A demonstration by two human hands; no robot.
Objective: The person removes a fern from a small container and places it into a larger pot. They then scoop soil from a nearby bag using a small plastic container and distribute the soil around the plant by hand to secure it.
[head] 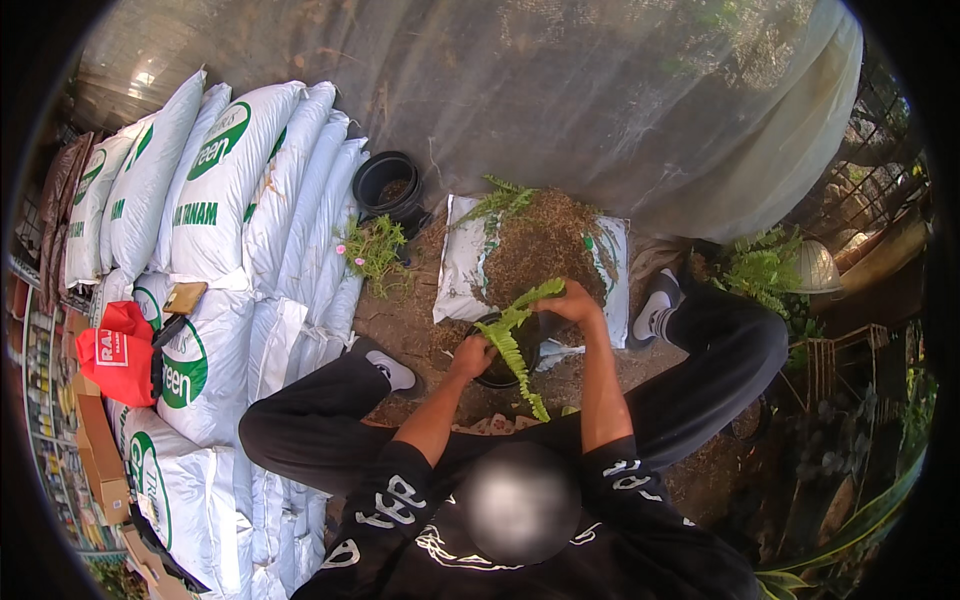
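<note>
A green fern (pixel 514 337) with long fronds stands over a black plastic pot (pixel 499 379) between my legs. My left hand (pixel 474 357) is at the pot's left side, its fingers curled around the base of the fern. My right hand (pixel 571 302) is bent over the pot's far right side, close against the upper frond; its fingertips are partly hidden there. Just beyond the pot, a heap of brown growing medium (pixel 544 244) lies on a flattened white sack (pixel 459 281). Another fern frond (pixel 506 199) rests at the heap's far left edge.
Stacked white sacks (pixel 225 180) bearing writing rise on the left, with a red bag (pixel 116 352) and a phone-like object (pixel 184 298) on them. Black pots (pixel 386 184) and a pink-flowered plant (pixel 375 251) stand beside the stack. Plastic sheeting (pixel 525 97) hangs behind; ferns (pixel 765 270) grow at right.
</note>
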